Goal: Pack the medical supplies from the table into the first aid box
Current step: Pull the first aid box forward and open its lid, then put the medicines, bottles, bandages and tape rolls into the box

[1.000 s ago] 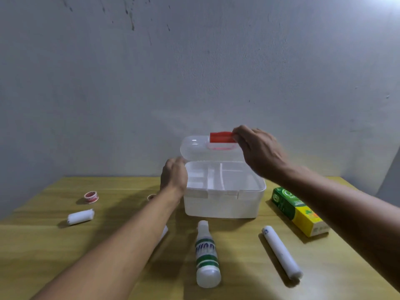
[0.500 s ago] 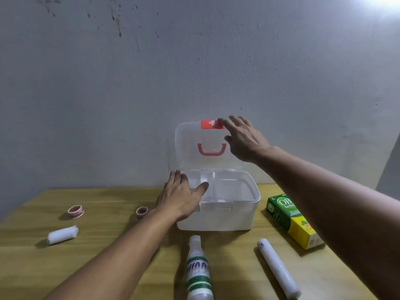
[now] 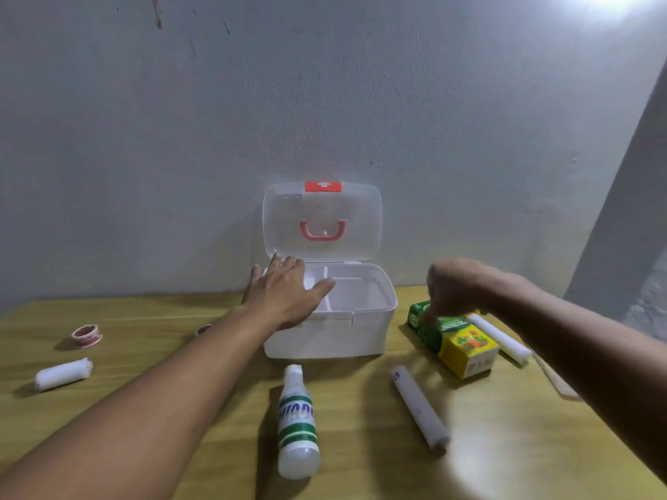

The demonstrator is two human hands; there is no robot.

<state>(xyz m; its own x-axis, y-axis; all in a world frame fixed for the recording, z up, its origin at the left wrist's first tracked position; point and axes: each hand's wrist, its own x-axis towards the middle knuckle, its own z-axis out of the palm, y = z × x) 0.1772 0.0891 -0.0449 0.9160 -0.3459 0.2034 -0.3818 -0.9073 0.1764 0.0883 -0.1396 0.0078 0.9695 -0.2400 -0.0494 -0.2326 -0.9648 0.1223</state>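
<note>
- The wooden table [image 3: 144,355] bears everything; nothing is packed yet, so this looks like the first pick.
- The first aid box [image 3: 330,333] stands open at the back, its lid [image 3: 321,221] upright; the left hand [image 3: 281,297] lies flat and spread on its left rim, holding nothing; it should steady the box.
- The green-and-yellow carton [image 3: 454,341] lies just right of the box; a grip across its narrow sides suits it best.
- The right hand [image 3: 454,290] is blurred above the carton's green end; I cannot tell whether its fingers have hold.
- The bottle [image 3: 297,424], three white rolls and two tape rings wait nearby.
</note>
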